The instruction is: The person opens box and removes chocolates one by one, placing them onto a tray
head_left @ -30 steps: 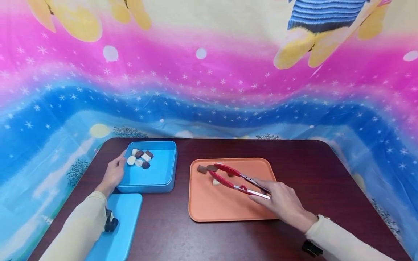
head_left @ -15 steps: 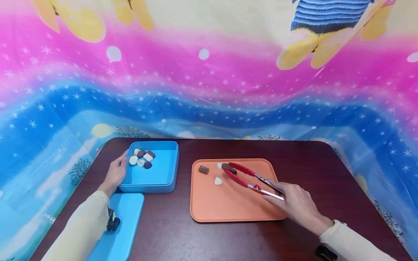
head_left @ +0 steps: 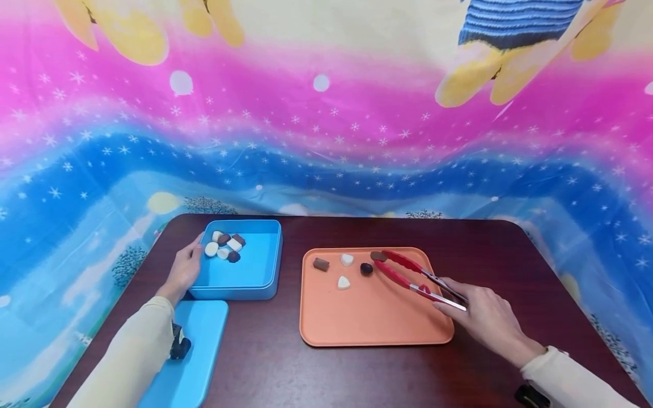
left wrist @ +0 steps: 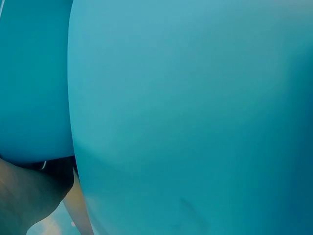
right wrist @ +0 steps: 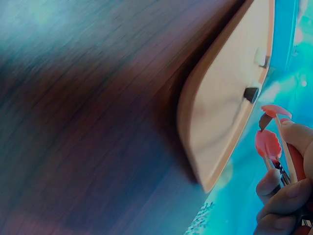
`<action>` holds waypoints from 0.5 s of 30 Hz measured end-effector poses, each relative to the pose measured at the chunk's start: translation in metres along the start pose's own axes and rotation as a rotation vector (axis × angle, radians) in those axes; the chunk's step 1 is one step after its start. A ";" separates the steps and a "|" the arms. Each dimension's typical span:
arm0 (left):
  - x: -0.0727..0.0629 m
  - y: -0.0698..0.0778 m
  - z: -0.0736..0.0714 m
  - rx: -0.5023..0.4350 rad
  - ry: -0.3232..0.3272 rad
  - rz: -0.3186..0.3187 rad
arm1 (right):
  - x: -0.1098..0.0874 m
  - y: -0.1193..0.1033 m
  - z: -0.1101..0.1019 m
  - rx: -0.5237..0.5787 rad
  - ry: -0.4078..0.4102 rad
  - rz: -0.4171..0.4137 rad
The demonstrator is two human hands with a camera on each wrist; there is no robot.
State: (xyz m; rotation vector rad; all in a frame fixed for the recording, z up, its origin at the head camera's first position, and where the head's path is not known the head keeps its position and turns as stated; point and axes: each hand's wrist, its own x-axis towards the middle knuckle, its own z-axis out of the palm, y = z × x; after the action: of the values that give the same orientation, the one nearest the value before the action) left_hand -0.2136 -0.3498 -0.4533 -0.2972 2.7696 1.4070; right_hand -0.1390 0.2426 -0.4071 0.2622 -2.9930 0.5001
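Tongs [head_left: 395,276] are resting in our right hand [head_left: 490,317], and this hand is grasping them: we are curling its fingers round them. Between the red tips [right wrist: 267,143] we are holding a brown piece [head_left: 378,256], over the far right part of the tray [head_left: 377,323]. Just beside the tips, to the left, a black ball [head_left: 366,269] is lying on the tray. Farther left, two white pieces [head_left: 347,259] and a brown block [head_left: 321,264] are lying there also. Our left hand [head_left: 182,272] is touching the left side of the box [head_left: 232,293], but we cannot tell whether its fingers are curling round it. Inside the box, light and dark pieces [head_left: 233,245] are lying together near the far left corner. The lid [head_left: 209,328] is lying on the counter [head_left: 265,362], just before the near side of the box, and our left sleeve [head_left: 130,340] is reaching over it.
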 end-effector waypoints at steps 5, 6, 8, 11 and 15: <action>0.000 0.000 0.000 0.002 0.001 -0.001 | 0.000 0.011 0.000 -0.012 -0.012 0.013; 0.000 0.000 0.000 0.002 0.000 0.002 | 0.000 0.013 0.000 -0.014 -0.017 0.015; 0.000 0.001 0.000 0.001 0.000 0.008 | 0.000 0.017 0.001 -0.020 -0.025 0.020; 0.000 0.001 0.000 -0.001 0.000 0.011 | 0.001 0.021 0.002 -0.030 -0.028 0.019; 0.000 0.001 0.000 0.001 -0.004 0.009 | 0.003 0.026 0.004 -0.041 -0.020 0.016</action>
State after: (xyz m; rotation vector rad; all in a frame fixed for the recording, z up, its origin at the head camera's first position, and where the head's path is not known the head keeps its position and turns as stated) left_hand -0.2135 -0.3489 -0.4527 -0.2824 2.7717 1.4066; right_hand -0.1467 0.2648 -0.4185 0.2408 -3.0232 0.4398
